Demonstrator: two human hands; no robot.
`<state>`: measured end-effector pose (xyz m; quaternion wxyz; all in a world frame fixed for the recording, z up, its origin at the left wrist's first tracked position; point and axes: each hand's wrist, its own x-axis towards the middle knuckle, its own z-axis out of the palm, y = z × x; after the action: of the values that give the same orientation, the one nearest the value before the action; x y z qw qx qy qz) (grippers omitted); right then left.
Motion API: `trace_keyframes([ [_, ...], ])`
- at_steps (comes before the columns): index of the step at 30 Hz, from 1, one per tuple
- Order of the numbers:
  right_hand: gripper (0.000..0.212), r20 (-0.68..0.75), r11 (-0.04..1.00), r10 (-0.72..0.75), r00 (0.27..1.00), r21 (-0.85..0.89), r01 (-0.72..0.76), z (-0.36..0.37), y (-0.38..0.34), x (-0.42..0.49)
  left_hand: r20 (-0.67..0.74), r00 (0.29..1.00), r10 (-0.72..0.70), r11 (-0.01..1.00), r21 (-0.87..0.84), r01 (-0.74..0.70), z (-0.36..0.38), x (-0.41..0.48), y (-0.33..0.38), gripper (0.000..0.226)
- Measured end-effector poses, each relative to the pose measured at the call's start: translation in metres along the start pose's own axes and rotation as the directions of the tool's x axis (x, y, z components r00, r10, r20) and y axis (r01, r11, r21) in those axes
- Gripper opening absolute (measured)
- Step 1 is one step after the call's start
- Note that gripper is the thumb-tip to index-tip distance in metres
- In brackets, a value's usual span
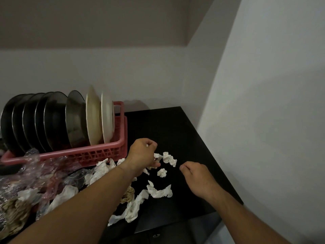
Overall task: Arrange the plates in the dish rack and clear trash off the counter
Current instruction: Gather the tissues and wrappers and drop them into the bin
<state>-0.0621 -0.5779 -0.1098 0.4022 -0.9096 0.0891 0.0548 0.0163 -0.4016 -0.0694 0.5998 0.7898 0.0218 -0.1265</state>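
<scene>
The plate half of the job looks finished. The plates [52, 120] stand upright on edge, packed in a row in the dish rack [105, 152], which sits by the back left of the counter [175, 131], and none lies loose on it. Most are dark and glossy, one is dull steel [75, 117], and two at the right end are matte cream-white [107, 117]. The rack is pink plastic with a lattice wall.

The trash is what remains, and nearly all of it. Crumpled tissues [159, 191], soft, white and twisted into wads and strips, are scattered across the middle of the counter toward its front edge; one wad [128, 192] is stained brown. Crinkled clear plastic wrap [35, 166] is heaped at the front left, just before the rack.

The left hand [142, 155] hovers over the tissues near the rack's right end, fingers curled, with a tissue scrap [147, 145] showing white inside the curl (so I judge it is gathering). The right hand [197, 178], toward the right edge, is loosely fisted with thumb against forefinger; I cannot tell whether it holds anything.
</scene>
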Motion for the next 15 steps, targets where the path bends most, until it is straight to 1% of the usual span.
trace_keyframes([
  [3, 0.025, 0.008, 1.0, 0.009, 1.0, 0.007, -0.009, 0.001, 0.0, 0.0, 0.036, 0.999, 0.035, 0.998, 0.052, -0.037, -0.001, 0.0, -0.001, 0.018],
  [4, 0.024, 0.011, 1.0, 0.011, 1.0, 0.002, -0.011, 0.001, 0.0, 0.0, 0.062, 0.997, 0.051, 0.993, 0.107, -0.058, 0.001, 0.0, -0.002, 0.016],
  [5, 0.023, 0.012, 1.0, 0.01, 1.0, -0.005, -0.01, 0.001, 0.001, 0.0, 0.086, 0.993, 0.08, 0.971, 0.216, -0.097, 0.003, 0.0, -0.004, 0.015],
  [6, 0.023, 0.01, 1.0, 0.009, 1.0, -0.011, -0.009, 0.001, 0.002, 0.0, 0.114, 0.985, 0.129, 0.912, 0.376, -0.163, 0.006, 0.001, -0.008, 0.018],
  [7, 0.023, 0.004, 1.0, 0.009, 1.0, -0.017, -0.009, 0.001, 0.003, 0.0, 0.178, 0.966, 0.186, 0.78, 0.571, -0.255, 0.009, 0.003, -0.014, 0.024],
  [8, 0.023, -0.004, 1.0, 0.009, 1.0, -0.024, -0.009, 0.001, 0.004, 0.0, 0.257, 0.945, 0.2, 0.608, 0.724, -0.326, 0.014, 0.005, -0.021, 0.031],
  [9, 0.023, -0.013, 0.999, 0.008, 1.0, -0.032, -0.008, 0.0, 0.005, 0.0, 0.326, 0.924, 0.199, 0.421, 0.823, -0.381, 0.019, 0.005, -0.028, 0.04],
  [10, 0.022, -0.018, 0.999, 0.01, 1.0, -0.038, -0.011, 0.0, 0.007, 0.0, 0.347, 0.92, 0.185, 0.316, 0.865, -0.39, 0.024, 0.004, -0.034, 0.049],
  [11, 0.022, -0.019, 0.999, 0.015, 1.0, -0.043, -0.016, -0.001, 0.008, 0.001, 0.337, 0.931, 0.143, 0.279, 0.889, -0.364, 0.029, 0.004, -0.04, 0.053],
  [13, 0.024, -0.025, 0.997, 0.02, 0.999, -0.069, -0.022, -0.002, 0.012, 0.003, 0.298, 0.95, 0.093, 0.242, 0.919, -0.312, 0.038, 0.004, -0.051, 0.052],
  [15, 0.029, -0.026, 0.996, 0.03, 0.999, -0.089, -0.032, -0.003, 0.016, 0.005, 0.294, 0.951, 0.093, 0.181, 0.935, -0.306, 0.044, 0.008, -0.06, 0.048],
])
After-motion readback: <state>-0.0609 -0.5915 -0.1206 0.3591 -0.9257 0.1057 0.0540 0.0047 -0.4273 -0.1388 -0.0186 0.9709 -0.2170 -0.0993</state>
